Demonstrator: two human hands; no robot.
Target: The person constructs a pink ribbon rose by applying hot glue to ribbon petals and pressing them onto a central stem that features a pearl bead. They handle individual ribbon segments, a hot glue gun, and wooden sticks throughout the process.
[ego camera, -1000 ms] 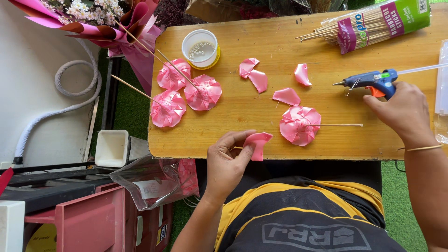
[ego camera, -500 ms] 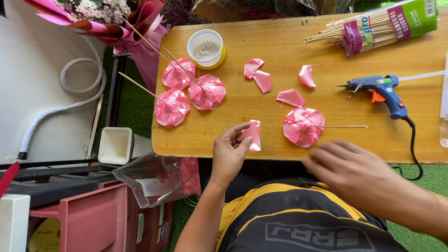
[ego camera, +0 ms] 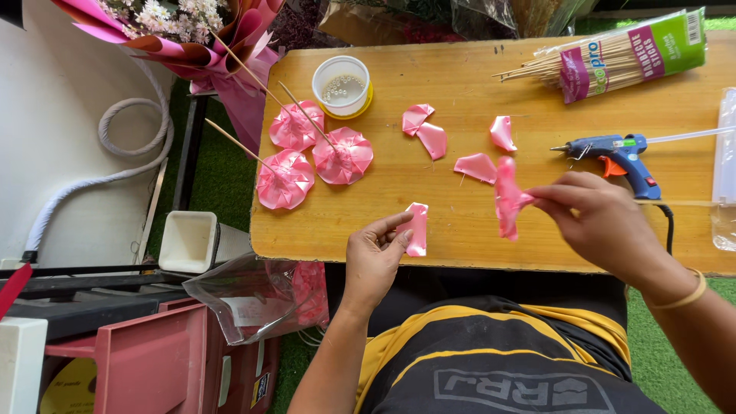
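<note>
Wooden boards form the counter [ego camera: 460, 230], set over green turf, and it is seen from above with the person's dark and yellow shirt at the near edge. At that near edge, a folded pink ribbon petal [ego camera: 416, 228] is pinched between the thumb and fingers of the left hand [ego camera: 373, 257], much as it was half a second ago. A little farther in and to the right, the half-made pink ribbon flower [ego camera: 506, 198] is now lifted and turned on edge, gripped by its stick between the fingertips of the right hand [ego camera: 606, 218]; a moment ago it lay flat on the counter and that hand was empty. Petal and flower are thus held near each other but apart. Just beyond the right hand, the blue glue gun [ego camera: 617, 153] lies where it was set down. Loose pink petals [ego camera: 429, 134] are scattered at mid-counter, with three finished flowers on sticks [ego camera: 314, 153] to the left. At the far side, a white tub of beads [ego camera: 341, 84] and a packet of wooden skewers [ego camera: 613, 57] are seen.
</note>
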